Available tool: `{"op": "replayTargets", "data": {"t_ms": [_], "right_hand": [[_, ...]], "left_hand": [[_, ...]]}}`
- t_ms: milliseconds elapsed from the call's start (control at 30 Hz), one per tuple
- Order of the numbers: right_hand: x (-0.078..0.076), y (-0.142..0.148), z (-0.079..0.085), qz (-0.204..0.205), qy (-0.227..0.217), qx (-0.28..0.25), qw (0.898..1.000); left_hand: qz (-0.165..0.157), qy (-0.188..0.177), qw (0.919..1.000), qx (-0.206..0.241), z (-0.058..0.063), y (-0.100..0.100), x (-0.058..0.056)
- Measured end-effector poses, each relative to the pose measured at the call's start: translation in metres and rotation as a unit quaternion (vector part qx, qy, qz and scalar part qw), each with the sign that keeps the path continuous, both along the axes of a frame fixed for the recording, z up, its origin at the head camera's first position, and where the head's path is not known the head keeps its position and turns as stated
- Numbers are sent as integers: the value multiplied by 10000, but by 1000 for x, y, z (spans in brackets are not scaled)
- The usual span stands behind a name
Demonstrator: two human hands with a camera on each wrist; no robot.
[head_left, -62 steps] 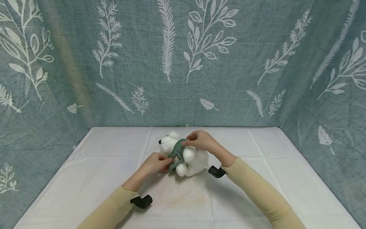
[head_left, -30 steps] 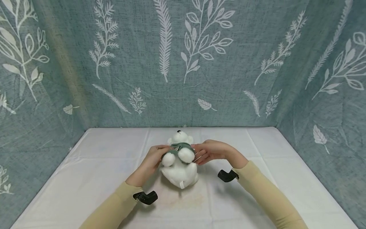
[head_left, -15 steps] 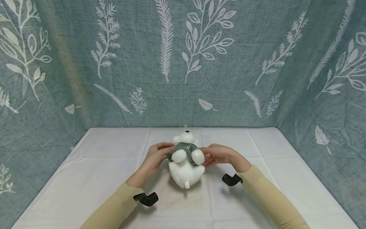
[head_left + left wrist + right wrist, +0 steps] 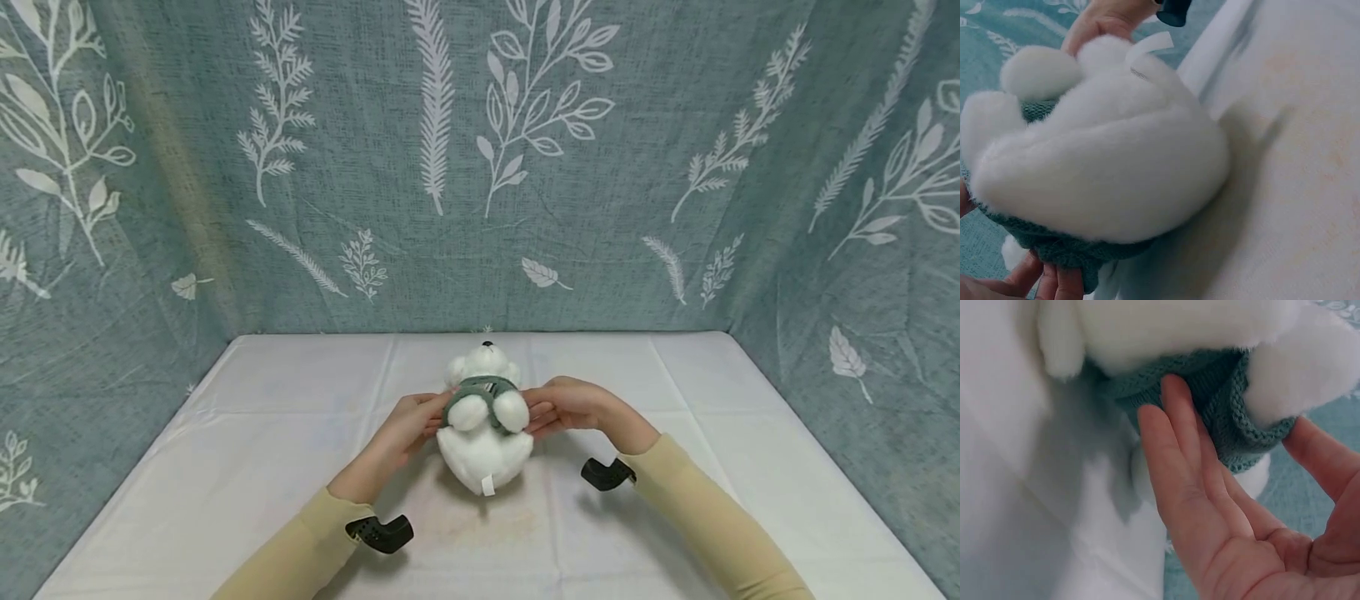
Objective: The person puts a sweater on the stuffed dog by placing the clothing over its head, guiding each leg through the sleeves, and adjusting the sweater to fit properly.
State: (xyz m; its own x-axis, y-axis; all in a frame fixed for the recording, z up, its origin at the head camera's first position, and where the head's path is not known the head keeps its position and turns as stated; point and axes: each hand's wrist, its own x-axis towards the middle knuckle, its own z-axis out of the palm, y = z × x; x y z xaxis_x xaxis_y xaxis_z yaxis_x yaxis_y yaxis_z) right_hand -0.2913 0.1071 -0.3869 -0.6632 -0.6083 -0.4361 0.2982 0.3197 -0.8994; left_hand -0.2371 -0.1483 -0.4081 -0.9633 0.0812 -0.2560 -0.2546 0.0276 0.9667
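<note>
A white plush bear (image 4: 483,458) in a green knitted sweater (image 4: 474,388) lies tilted back in the middle of the white table, its rump and white tag (image 4: 488,485) facing me. Its black nose (image 4: 487,343) points up and away. My left hand (image 4: 408,425) holds the bear's left-hand side; in the left wrist view its fingers (image 4: 1054,281) curl against the sweater, with a bit of thumb at the edge. On the other side, my right hand (image 4: 573,404) holds the sweater between thumb (image 4: 1319,447) and fingers, which lie fairly straight along the knit.
The table (image 4: 300,467) has a white cloth with faint stains in front of the bear. Grey-green leaf-print curtains (image 4: 480,250) stand at the back and both sides. A black camera mount (image 4: 381,533) sits on the left wrist, another (image 4: 607,473) on the right.
The bear, earlier lying sideways with its head to the left, has been turned so its head points away and its rump faces me. Both hands have shifted to its two sides.
</note>
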Motion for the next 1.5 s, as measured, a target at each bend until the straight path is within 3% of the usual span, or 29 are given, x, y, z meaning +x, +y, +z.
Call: {"op": "replayTargets", "data": {"t_ms": [233,433,633,800,967,1100,1233,1333,1500], "right_hand": [[3,-4,-11,-50,-324,-550,9979],[4,1,-20,136,-284,-575,9978],[3,16,-15,-147,458,184,9987],[5,25,4,-405,1286,789,9877],[15,23,24,-730,1912,1220,9712],[29,13,34,-619,2184,1335,9647],[41,0,37,-383,2346,1405,9611],[44,-7,36,-365,2443,1578,9561],[40,-13,28,-528,2288,1721,9567]], "left_hand": [[163,41,9998,62,10,-1,-6],[-161,247,9991,-290,17,-2,-8],[-324,552,9967,-497,19,5,-3],[-285,844,9940,-632,19,11,0],[60,924,9948,-416,14,8,-3],[379,650,9970,-173,5,5,-7],[54,300,9991,284,-6,6,-9],[-268,280,9974,608,-11,9,-8],[-241,332,9967,701,-11,13,-4]]}}
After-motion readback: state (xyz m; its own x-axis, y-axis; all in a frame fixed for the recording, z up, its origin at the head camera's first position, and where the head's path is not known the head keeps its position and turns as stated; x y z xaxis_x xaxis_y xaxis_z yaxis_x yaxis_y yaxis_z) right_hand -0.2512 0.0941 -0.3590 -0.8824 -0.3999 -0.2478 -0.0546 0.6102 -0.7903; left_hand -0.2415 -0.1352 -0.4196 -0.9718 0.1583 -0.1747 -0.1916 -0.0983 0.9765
